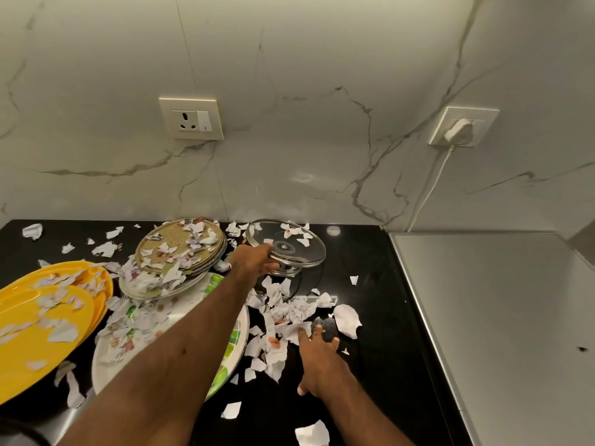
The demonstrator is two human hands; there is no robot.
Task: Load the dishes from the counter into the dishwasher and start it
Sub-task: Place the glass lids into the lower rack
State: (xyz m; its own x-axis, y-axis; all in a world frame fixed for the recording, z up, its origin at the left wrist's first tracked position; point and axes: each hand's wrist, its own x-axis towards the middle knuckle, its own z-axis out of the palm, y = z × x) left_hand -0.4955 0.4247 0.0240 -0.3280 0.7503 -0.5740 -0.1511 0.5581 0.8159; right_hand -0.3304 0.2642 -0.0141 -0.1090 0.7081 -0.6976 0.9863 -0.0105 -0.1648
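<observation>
The black desk (360,262) fills the lower frame. At lower left lie yellow plates (29,320) and a green-patterned white platter (236,333) under my forearm. Above them sits a stack of plates (167,243) topped by a brown one.

Just right of that stack, mid-frame, is the glass lid (289,249). My left hand (252,262) curls round its near-left rim, and the lid looks tilted off the desk.

My right hand (322,358) lies lower right, well below the lid. Its fingers are spread flat on torn paper scraps (346,318) and hold nothing. I judge the lift belongs to my left hand. No dishwasher shows.
</observation>
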